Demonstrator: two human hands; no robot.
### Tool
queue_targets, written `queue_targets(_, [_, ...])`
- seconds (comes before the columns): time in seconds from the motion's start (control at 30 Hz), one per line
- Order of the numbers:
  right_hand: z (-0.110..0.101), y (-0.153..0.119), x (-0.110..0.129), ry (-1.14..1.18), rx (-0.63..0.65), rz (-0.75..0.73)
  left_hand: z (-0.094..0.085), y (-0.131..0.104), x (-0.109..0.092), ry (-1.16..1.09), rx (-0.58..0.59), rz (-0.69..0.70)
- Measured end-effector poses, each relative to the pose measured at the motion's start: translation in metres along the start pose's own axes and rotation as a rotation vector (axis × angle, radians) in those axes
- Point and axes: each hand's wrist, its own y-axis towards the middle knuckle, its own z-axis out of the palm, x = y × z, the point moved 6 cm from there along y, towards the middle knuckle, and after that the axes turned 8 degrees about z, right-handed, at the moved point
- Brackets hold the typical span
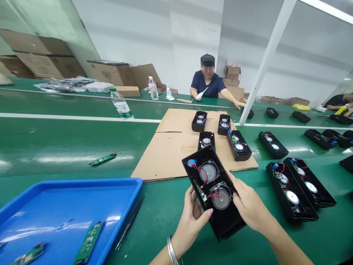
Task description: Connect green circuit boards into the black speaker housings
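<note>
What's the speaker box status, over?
Left hand, right hand gripping speaker box. Two round speakers visible inside. Another box partly hidden behind it.

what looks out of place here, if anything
One circuit board lies on the green work surface beyond the blue tray, while other boards lie inside it. It looks stray, though it may be there on purpose; no spill stands out.
</note>
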Motion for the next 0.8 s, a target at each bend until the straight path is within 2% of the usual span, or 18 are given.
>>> queue_targets(0.23, [-0.009, -0.013, -0.009, 0.006, -0.004, 0.041, 0.012, -0.005, 0.008, 0.002, 0.051, -0.009])
queue_targets(0.5, [-0.007, -0.013, -0.019, 0.204, 0.039, 0.021, 0.012, -0.007, 0.003, 0.000, 0.032, -0.016])
queue_targets(0.67, [0.003, -0.005, -0.024, 0.357, 0.054, 0.041, 0.001, -0.005, 0.009, 0.013, -0.030, -0.005])
queue_targets(0.8, [0.024, 0.006, -0.023, 0.449, 0.033, 0.055, -0.023, 0.003, 0.024, 0.037, -0.138, 0.017])
